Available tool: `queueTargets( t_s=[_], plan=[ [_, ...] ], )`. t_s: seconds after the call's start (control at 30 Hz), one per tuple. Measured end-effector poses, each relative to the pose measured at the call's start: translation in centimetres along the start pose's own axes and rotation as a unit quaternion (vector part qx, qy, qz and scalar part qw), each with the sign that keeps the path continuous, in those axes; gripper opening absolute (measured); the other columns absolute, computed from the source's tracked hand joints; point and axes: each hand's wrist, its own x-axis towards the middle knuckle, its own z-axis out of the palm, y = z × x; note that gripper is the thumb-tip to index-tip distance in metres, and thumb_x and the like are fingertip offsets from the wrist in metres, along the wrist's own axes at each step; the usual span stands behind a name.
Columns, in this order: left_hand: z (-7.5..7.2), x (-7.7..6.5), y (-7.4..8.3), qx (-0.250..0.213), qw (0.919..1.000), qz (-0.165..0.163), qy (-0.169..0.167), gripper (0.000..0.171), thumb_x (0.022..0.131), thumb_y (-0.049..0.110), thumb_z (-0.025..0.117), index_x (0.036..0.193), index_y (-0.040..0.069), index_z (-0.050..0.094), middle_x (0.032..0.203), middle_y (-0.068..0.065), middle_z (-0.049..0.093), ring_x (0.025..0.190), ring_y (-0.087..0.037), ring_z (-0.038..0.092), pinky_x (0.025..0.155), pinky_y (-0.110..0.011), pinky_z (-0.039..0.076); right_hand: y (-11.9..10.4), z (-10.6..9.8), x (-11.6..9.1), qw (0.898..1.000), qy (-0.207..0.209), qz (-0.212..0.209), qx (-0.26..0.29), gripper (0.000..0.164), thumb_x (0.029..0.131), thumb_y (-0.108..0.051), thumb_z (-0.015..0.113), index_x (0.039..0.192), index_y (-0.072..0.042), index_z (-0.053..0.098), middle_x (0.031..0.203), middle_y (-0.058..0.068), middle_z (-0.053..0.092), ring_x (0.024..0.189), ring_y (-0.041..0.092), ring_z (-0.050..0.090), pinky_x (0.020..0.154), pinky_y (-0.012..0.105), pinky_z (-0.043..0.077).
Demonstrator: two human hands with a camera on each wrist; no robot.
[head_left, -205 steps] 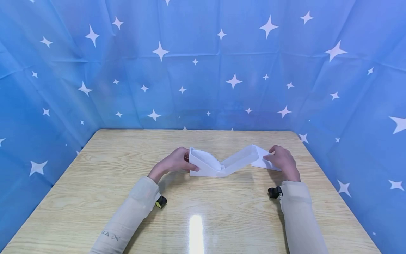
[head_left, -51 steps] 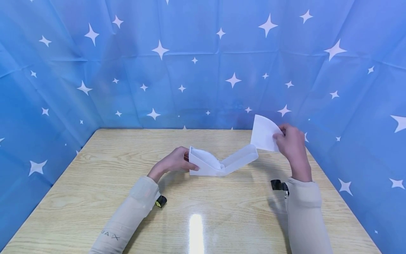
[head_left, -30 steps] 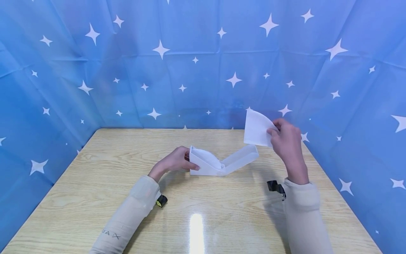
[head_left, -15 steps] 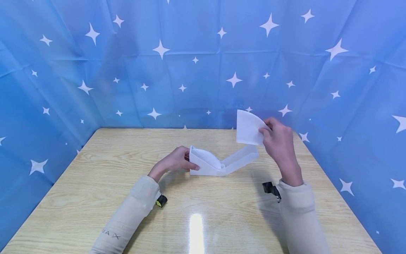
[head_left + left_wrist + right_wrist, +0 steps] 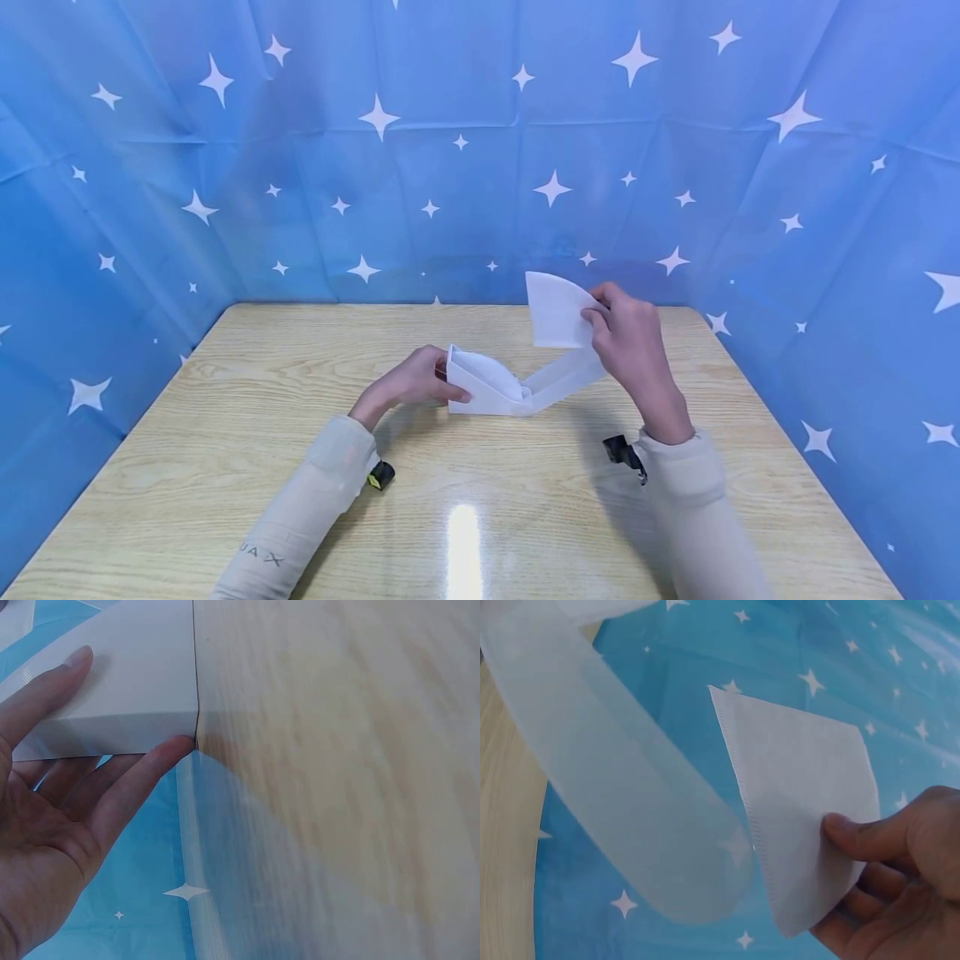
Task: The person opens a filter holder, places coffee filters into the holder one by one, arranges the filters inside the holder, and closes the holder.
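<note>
A white paper coffee filter [image 5: 557,312], fan-shaped with a crimped edge, is pinched by its right side between the thumb and fingers of my right hand [image 5: 630,337]. It hangs in the air above and behind the open translucent lid [image 5: 564,380] of a white filter holder box [image 5: 480,396]. More white filters [image 5: 487,367] stand inside the box. My left hand [image 5: 416,379] grips the box's left end, thumb on the front face. In the left wrist view, fingertips [image 5: 176,748] touch the end wall. The right wrist view shows the lid [image 5: 645,802] beside the held filter.
The box stands on a light wood table [image 5: 420,492]. A blue curtain [image 5: 465,183] with white stars rises behind and along both sides. Small black wrist cameras [image 5: 381,475] sit by both cuffs.
My right hand has raised the filter from beside the lid's far end, then carried it left and slightly down over the lid. My left hand and the box have stayed put.
</note>
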Motion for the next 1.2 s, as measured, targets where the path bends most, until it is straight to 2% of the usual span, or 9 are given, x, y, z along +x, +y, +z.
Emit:
queueTargets(
  t_s=[0.37, 0.57, 0.77, 1.2],
  plan=[
    [0.0, -0.1, 0.1, -0.003, 1.0, 0.005, -0.003, 0.034, 0.085, 0.012, 0.085, 0.117, 0.009, 0.074, 0.105, -0.009, 0.079, 0.082, -0.022, 0.074, 0.076, -0.051, 0.064, -1.7, 2.1, -0.4, 0.999, -0.032, -0.038, 0.0, 0.008, 0.099, -0.001, 0.066, 0.103, 0.004, 0.069, 0.092, 0.023, 0.075, 0.067, 0.034, 0.068, 0.059, 0.044, 0.056],
    [0.0, -0.1, 0.2, 0.004, 0.9999, 0.01, -0.007, 0.032, 0.086, 0.012, 0.084, 0.117, 0.009, 0.074, 0.102, -0.009, 0.078, 0.08, -0.025, 0.073, 0.075, -0.052, 0.063, -2.4, 3.0, -0.6, 0.998, -0.053, -0.044, 0.012, 0.009, 0.098, -0.001, 0.066, 0.105, 0.004, 0.07, 0.096, 0.022, 0.076, 0.07, 0.033, 0.071, 0.061, 0.042, 0.057],
    [0.0, -0.1, 0.0, 0.003, 0.9999, 0.01, -0.007, 0.033, 0.086, 0.012, 0.084, 0.117, 0.009, 0.074, 0.101, -0.009, 0.078, 0.079, -0.024, 0.073, 0.075, -0.051, 0.063, -2.8, 3.8, -0.9, 0.996, -0.071, -0.057, 0.01, 0.005, 0.099, -0.001, 0.066, 0.103, 0.001, 0.068, 0.093, 0.02, 0.075, 0.069, 0.031, 0.07, 0.061, 0.04, 0.058],
    [0.0, 0.1, -0.1, 0.003, 1.0, 0.004, -0.003, 0.031, 0.086, 0.013, 0.085, 0.115, 0.01, 0.074, 0.097, -0.007, 0.078, 0.078, -0.024, 0.072, 0.075, -0.05, 0.064, -3.1, 5.3, -1.3, 0.994, -0.082, -0.074, 0.007, 0.007, 0.097, -0.001, 0.068, 0.104, 0.0, 0.071, 0.09, 0.016, 0.076, 0.062, 0.022, 0.065, 0.06, 0.035, 0.053]
  ],
)
